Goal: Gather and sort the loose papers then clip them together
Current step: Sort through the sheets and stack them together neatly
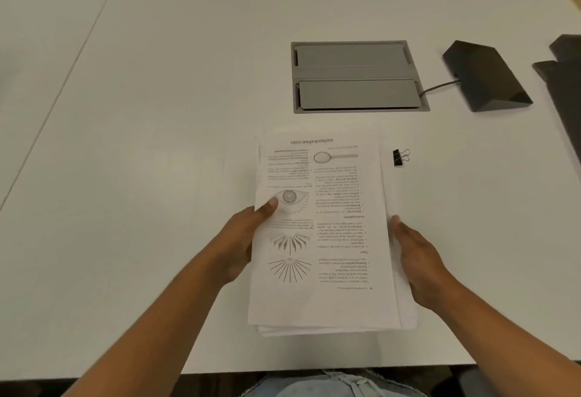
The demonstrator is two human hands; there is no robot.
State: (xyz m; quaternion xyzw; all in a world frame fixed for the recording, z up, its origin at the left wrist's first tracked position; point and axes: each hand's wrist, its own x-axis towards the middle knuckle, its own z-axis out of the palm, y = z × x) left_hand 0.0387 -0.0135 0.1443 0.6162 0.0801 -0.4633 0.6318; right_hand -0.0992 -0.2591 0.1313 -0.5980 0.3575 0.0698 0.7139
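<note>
White table (157,114): wide, plain, plenty of flat surface to work on.

Paper stack (333,239): lies on the table in front of the person, printed side up, text upside down to the wearer. Already gathered, but not square. Lower sheets stick out along the near edge and the right edge.

Grey cable hatch (358,76), set flush in the table beyond the stack. A black wedge-shaped device (485,77) sits to its right with a cord running into it. Both are well apart from the work.

Left hand (245,239): grips the stack's left edge, thumb on top of the eye diagram, fingers hidden beneath.

Right hand (415,264): fingers fairly straight, laid against the right edge, holding nothing that I can see.

Binder clip (400,157): black, wire handles, on the table just beyond the stack's far right corner, untouched.

Judgement: the step is squaring the stack. Best done by standing the sheets on edge and tapping them on the table, first the long side and then the short. Keep both palms loose so the stray sheets can drop into line. Fit the clip only when the edges are flush, because it would lock in any skew.
</note>
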